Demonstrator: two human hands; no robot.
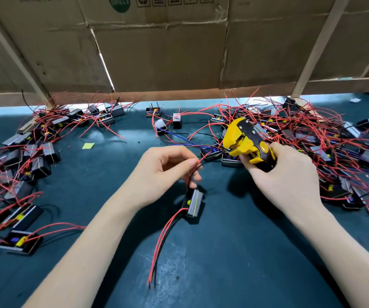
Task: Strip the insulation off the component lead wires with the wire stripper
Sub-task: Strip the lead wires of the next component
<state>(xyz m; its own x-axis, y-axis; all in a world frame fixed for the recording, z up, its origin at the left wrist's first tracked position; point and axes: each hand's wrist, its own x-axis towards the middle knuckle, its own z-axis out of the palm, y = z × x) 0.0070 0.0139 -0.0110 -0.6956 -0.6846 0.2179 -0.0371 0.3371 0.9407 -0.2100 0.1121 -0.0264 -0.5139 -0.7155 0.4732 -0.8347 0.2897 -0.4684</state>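
A big wall of brown cardboard [156, 45] stands at the back, held by pale wood strips. Under it lies the dark green worktop [234, 252].

On the right of the worktop sits a big heap [325, 138] of little black parts all tangled in red wires. On the left sits another heap [23, 156] of the same parts, more spread out. A few loose parts [168, 121] lie near the back in the middle. A small yellow-green scrap [88, 145] lies by the left heap.

The right hand [283, 174] has its fingers curled tight round the handles of the stripper [245, 141]. The stripper is yellow and black. Its head is up off the worktop and points left, toward the other hand.

The left hand [163, 172] pinches thin wires [195, 166], red and black, between thumb and fingertips. The red tip pokes out toward the stripper, close to it but not touching.

One black part [194, 203] hangs from those wires, just below the left hand. More red and black leads [165, 241] trail down from it toward the near edge.
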